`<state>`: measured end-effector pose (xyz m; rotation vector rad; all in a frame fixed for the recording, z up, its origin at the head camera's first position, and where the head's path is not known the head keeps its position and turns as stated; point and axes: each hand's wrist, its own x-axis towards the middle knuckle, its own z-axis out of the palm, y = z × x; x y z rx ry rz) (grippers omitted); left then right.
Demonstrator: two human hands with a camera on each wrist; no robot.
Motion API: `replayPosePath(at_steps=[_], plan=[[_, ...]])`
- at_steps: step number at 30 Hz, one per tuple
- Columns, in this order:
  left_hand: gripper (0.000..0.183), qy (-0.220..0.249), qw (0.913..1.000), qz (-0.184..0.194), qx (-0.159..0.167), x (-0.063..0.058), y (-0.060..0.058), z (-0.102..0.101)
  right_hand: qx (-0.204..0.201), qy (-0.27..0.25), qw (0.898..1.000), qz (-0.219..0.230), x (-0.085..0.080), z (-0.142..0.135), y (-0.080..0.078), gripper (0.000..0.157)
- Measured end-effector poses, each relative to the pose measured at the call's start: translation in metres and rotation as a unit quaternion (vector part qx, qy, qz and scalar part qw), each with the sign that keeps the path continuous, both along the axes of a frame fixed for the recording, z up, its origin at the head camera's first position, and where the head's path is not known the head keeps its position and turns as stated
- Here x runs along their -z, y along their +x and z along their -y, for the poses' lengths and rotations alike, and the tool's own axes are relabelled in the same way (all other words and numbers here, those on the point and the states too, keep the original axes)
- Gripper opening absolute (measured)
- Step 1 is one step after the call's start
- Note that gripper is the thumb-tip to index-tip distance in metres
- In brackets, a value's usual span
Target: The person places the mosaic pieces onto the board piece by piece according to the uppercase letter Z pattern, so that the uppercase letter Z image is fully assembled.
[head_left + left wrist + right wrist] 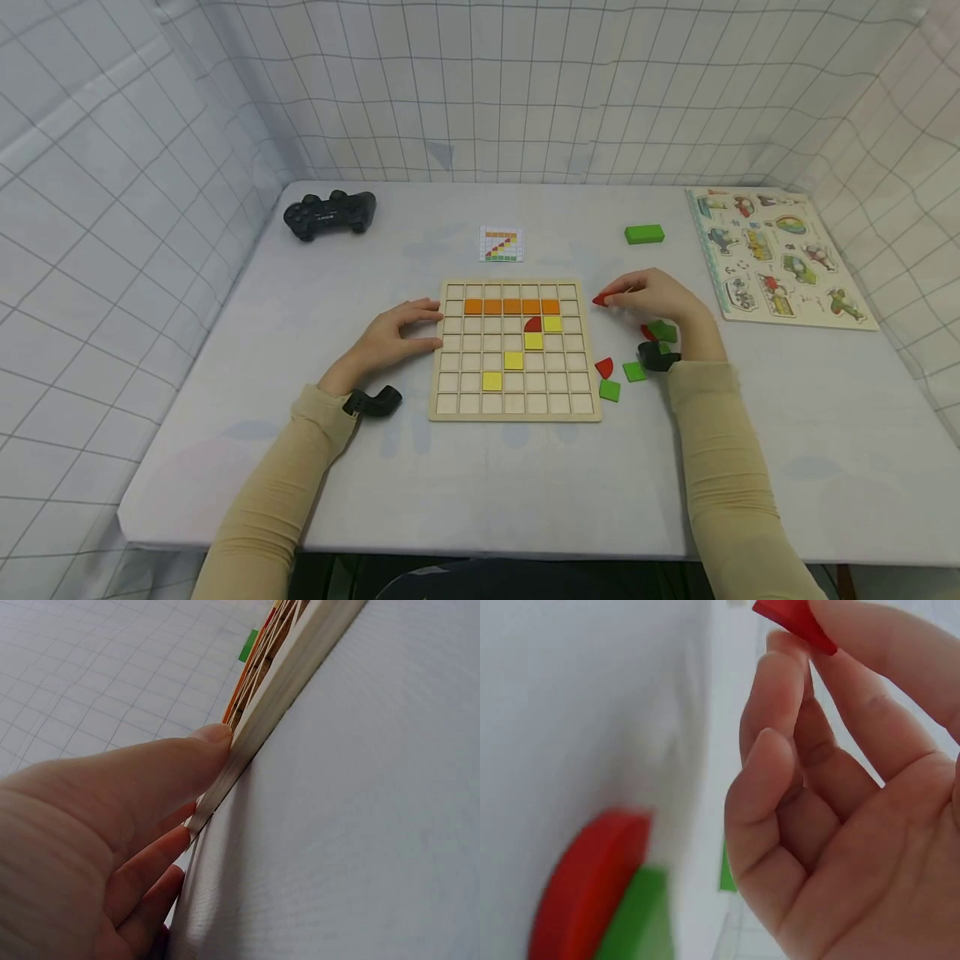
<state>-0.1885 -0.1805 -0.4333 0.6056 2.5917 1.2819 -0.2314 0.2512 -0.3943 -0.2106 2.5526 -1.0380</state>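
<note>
A wooden grid board (514, 410) lies flat on the table, with a row of orange squares (512, 307), a diagonal of yellow squares (513, 361) and one red quarter-circle piece (532, 325) in its cells. My left hand (390, 342) rests against the board's left edge; in the left wrist view, the thumb (187, 754) touches the board's side (262, 712). Just off the board's upper right, my right hand (654, 296) pinches a red piece (799, 622) between thumb and fingertips. Below that hand lie green squares (610, 390) and another red quarter-circle (604, 367).
A small pattern card (502, 244) lies behind the board. To its right is a green block (644, 234). A black game controller (330, 214) sits at the back left, and a picture puzzle board (783, 257) at the back right. Gridded cloth walls enclose the table.
</note>
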Motion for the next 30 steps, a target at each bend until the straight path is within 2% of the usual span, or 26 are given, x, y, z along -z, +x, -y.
replayPosePath(at_steps=[4,9,13,17,22,30], plan=[[0.051,0.002,1.0,-0.001,0.001,0.0,0.0,0.0,-0.015,-0.007,0.999,-0.034,-0.011,0.015,0.002,0.029],[0.051,0.001,1.0,-0.003,0.003,0.002,-0.001,0.0,-0.026,-0.053,0.996,-0.062,-0.022,0.038,0.006,0.028],[0.051,0.003,1.0,-0.007,0.004,0.002,-0.001,0.001,-0.033,-0.084,0.993,-0.082,-0.027,0.058,0.012,0.026],[0.051,0.006,1.0,-0.005,0.004,0.001,0.0,0.001,-0.061,-0.096,0.989,-0.094,-0.026,0.079,0.016,0.021],[0.051,0.009,1.0,-0.002,0.004,0.001,0.0,0.001,-0.105,-0.085,0.987,-0.087,-0.02,0.099,0.02,0.015],[0.05,0.005,1.0,-0.003,0.004,0.002,-0.001,0.0,-0.14,-0.06,0.987,-0.046,-0.008,0.12,0.025,0.011]])
